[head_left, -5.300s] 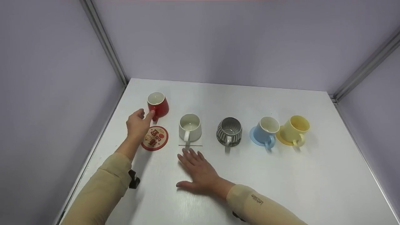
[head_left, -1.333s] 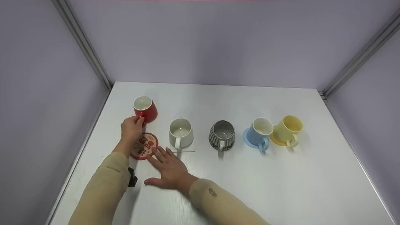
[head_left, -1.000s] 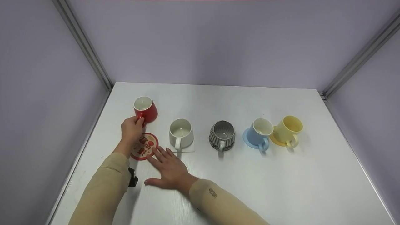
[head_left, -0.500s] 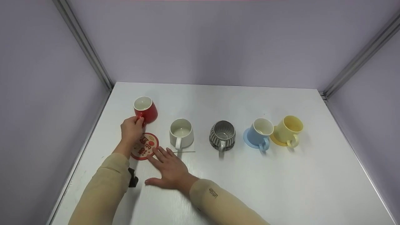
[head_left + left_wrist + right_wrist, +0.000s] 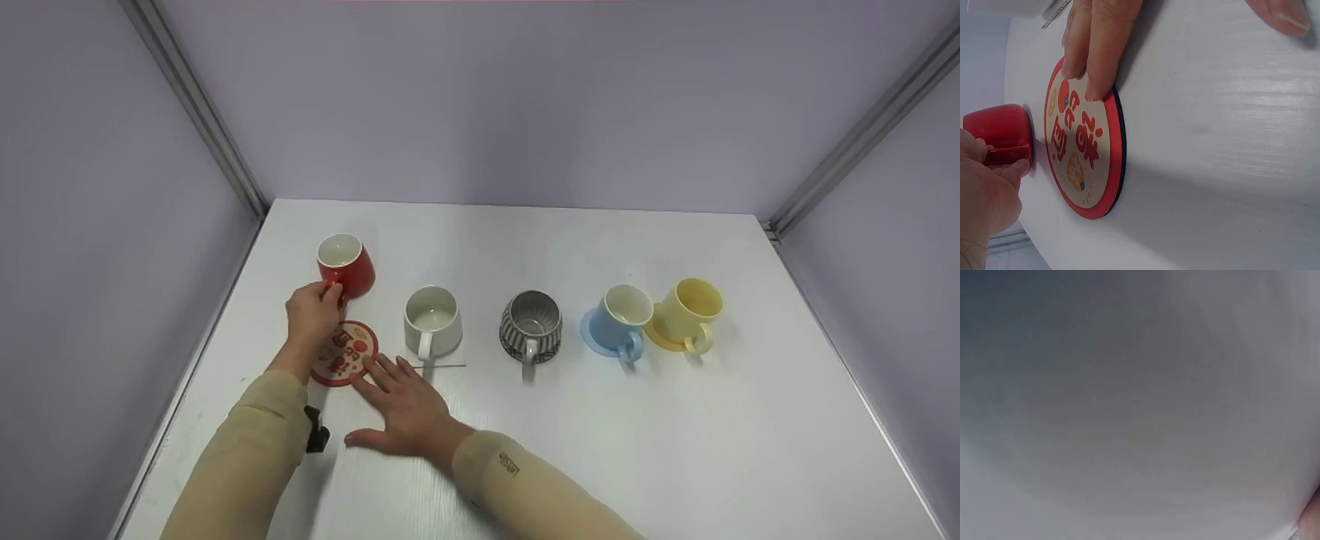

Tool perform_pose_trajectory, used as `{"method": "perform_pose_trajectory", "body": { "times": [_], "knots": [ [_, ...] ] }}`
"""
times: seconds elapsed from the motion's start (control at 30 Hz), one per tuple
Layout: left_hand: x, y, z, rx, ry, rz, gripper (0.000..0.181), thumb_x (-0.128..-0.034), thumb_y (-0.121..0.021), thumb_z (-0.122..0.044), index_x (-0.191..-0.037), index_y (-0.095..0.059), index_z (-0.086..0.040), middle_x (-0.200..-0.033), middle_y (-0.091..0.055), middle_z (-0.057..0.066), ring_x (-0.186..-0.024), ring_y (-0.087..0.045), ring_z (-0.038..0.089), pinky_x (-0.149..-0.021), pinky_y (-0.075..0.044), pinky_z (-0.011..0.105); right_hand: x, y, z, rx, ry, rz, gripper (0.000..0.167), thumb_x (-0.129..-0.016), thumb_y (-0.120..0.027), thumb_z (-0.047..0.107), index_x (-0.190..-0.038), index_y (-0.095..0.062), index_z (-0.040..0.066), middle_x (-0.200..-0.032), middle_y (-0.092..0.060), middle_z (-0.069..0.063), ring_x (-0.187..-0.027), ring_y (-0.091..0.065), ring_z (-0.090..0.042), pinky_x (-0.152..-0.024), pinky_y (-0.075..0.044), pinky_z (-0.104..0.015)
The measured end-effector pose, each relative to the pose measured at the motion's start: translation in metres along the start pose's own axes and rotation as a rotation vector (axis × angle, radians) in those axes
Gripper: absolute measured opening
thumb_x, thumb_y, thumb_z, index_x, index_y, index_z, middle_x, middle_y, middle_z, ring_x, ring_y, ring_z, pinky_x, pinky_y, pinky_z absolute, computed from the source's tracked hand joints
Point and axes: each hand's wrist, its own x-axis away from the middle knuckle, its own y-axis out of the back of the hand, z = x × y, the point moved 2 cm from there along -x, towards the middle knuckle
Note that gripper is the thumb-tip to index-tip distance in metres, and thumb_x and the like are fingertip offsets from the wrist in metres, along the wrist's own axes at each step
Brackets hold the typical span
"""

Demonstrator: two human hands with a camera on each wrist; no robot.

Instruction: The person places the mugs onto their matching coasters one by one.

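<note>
My left hand (image 5: 313, 319) pinches the handle of a red mug (image 5: 358, 276) with a white inside, upright on the table at the far left. The left wrist view shows the thumb and fingers around that mug handle (image 5: 1010, 153). Just in front of the mug lies a round coaster (image 5: 346, 358) with a red rim and printed red characters; the left forearm covers part of its left side. My right hand (image 5: 409, 411) lies with its fingers straight and spread, two fingertips (image 5: 1098, 84) touching the coaster's edge. The right wrist view is a grey blur.
Right of the red mug, a white mug (image 5: 442, 330) stands on a thin square coaster. Further right are a grey striped mug (image 5: 544, 337), a blue mug (image 5: 621, 322) and a yellow mug (image 5: 679, 319), each on a coaster. Partition walls (image 5: 480, 105) enclose the white table (image 5: 637, 442).
Since the earliest frame, my left hand has taken hold of the red mug's handle. My right hand has moved left from below the white mug to the coaster. Over the last second both hands stay still.
</note>
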Motion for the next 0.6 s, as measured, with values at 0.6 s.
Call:
{"method": "perform_pose_trajectory", "body": {
  "times": [0.6],
  "knots": [
    [0.0014,0.0007,0.0032,0.007,0.009,-0.005,0.041,-0.1157,-0.045,-0.029,-0.124,-0.070,0.003,-0.108,-0.066,0.018,-0.097,-0.054,0.025,-0.082,-0.046,0.035,-0.0008,-0.0015,0.0000,0.003,0.000,-0.004,0.097,-0.095,-0.020,0.089,-0.171,-0.021,0.029,-0.179,-0.007,-0.002,-0.163,-0.006,-0.021,-0.130,-0.007,-0.040]
  ]
}}
